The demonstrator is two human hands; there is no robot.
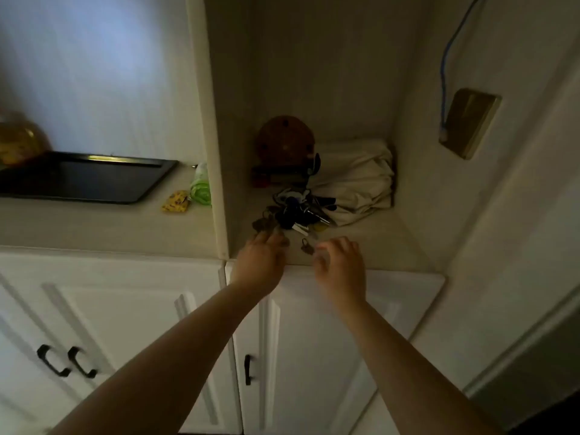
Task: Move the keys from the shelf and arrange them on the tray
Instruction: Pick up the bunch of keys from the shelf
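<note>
A heap of keys [298, 211] with dark and blue heads lies on the cream shelf [370, 243] inside an open cupboard niche. My left hand [262, 262] reaches onto the shelf's front, its fingers closing on a brownish bunch of keys [263, 224] at the heap's left edge. A single small key [307, 246] lies apart near the front edge. My right hand [340, 263] hovers just right of it, fingers curled and apart, holding nothing. The black tray [94, 196] sits on the counter to the left, beyond the niche's side wall.
Behind the keys stand a brown round object [284, 142] and a folded cream cloth [354, 180]. A yellow packet [175, 201] and a green bag [201, 186] lie beside the tray. White cupboard doors [125, 324] with black handles are below. A blue cable [445, 67] hangs at right.
</note>
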